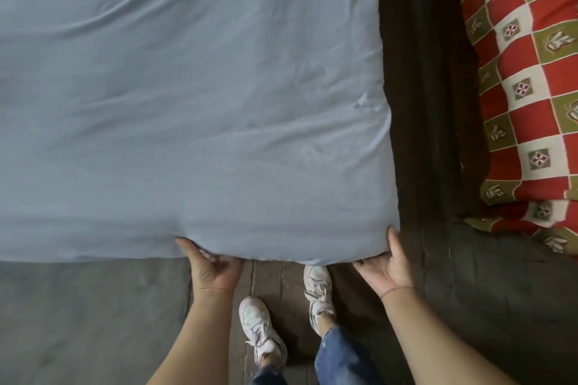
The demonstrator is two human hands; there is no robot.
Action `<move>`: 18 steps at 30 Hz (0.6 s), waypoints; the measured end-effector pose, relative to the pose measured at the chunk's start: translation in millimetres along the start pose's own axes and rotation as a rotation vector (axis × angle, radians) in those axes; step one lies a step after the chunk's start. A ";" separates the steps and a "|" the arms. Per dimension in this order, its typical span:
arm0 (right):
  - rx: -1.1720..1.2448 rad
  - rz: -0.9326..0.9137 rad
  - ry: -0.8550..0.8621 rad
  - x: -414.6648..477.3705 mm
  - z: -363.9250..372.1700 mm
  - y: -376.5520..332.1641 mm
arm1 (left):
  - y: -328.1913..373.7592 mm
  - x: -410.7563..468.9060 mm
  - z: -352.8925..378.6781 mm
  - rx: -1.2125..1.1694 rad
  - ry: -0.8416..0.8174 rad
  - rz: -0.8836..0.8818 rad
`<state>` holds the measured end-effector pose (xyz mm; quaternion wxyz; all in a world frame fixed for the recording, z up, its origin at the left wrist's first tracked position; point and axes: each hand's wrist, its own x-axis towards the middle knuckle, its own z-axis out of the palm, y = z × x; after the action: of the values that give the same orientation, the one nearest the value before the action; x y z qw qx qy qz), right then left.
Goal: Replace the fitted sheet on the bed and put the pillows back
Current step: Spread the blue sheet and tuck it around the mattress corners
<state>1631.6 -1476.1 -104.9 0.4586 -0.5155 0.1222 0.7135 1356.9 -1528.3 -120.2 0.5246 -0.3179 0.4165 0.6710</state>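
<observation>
A light blue fitted sheet (194, 103) covers the mattress, which fills the upper left of the head view; shallow wrinkles cross the cloth. Its near right corner is raised a little off the bed base. My left hand (212, 266) grips the near edge of that corner from below, thumb on top and fingers curled under the cloth. My right hand (387, 262) holds the corner's right end the same way, thumb up along the side. No pillow can be made out.
A dark wooden bed frame (428, 97) runs along the mattress's right side. Beyond it lies a red, white and olive checked bedding roll (528, 97). My feet in white sneakers (259, 328) stand on the grey plank floor (78, 322) at the bed's foot.
</observation>
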 end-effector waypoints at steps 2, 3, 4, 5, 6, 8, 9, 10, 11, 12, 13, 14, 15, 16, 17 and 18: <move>-0.071 -0.001 0.102 0.9 -6.1 -3.1 | 4.2 3.8 -2.4 0.072 0.066 0.014; -0.098 0.001 0.121 0.5 -5.1 -4.2 | 5.0 4.3 -2.9 0.115 0.095 0.018; -0.115 0.008 0.128 -2.2 -2.1 -5.3 | 6.4 4.4 -4.3 0.143 0.127 0.018; -0.118 0.012 0.146 -5.4 -0.7 -5.6 | 8.5 4.1 -6.6 0.157 0.159 0.011; -0.117 0.017 0.177 -8.1 -0.8 -4.1 | 10.9 3.7 -9.1 0.163 0.180 -0.001; -0.123 0.048 0.231 -15.6 -1.0 7.5 | 18.1 1.1 -13.9 0.156 0.185 0.007; -0.131 0.077 0.244 -21.8 0.0 18.6 | 22.8 -1.6 -15.5 0.136 0.186 0.011; -0.138 0.119 0.245 -27.9 0.2 33.2 | 28.7 -5.5 -16.9 0.118 0.193 0.011; -0.152 0.174 0.235 -34.1 3.0 49.3 | 36.4 -8.4 -18.4 0.103 0.203 0.008; -0.165 0.238 0.217 -40.5 9.2 66.2 | 45.0 -11.9 -19.0 0.075 0.206 0.002; -0.172 0.296 0.187 -46.5 18.2 83.3 | 55.0 -14.7 -19.2 0.032 0.205 0.002; -0.161 0.347 0.155 -51.7 27.9 100.3 | 66.0 -16.4 -19.3 -0.017 0.199 0.011; -0.150 0.386 0.133 -55.5 39.6 116.2 | 77.0 -16.5 -18.2 -0.060 0.186 0.026; -0.138 0.413 0.114 -59.0 54.8 129.4 | 88.6 -13.8 -16.9 -0.085 0.165 0.038; -0.135 0.427 0.102 -59.4 69.6 140.6 | 99.7 -10.1 -15.5 -0.106 0.140 0.043; -0.131 0.431 0.098 -56.6 84.8 149.0 | 110.3 -5.5 -14.0 -0.121 0.116 0.045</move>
<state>1465.2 -1533.0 -64.2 0.2546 -0.5400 0.2050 0.7756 1251.3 -1554.5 -97.0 0.4643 -0.3778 0.4118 0.6871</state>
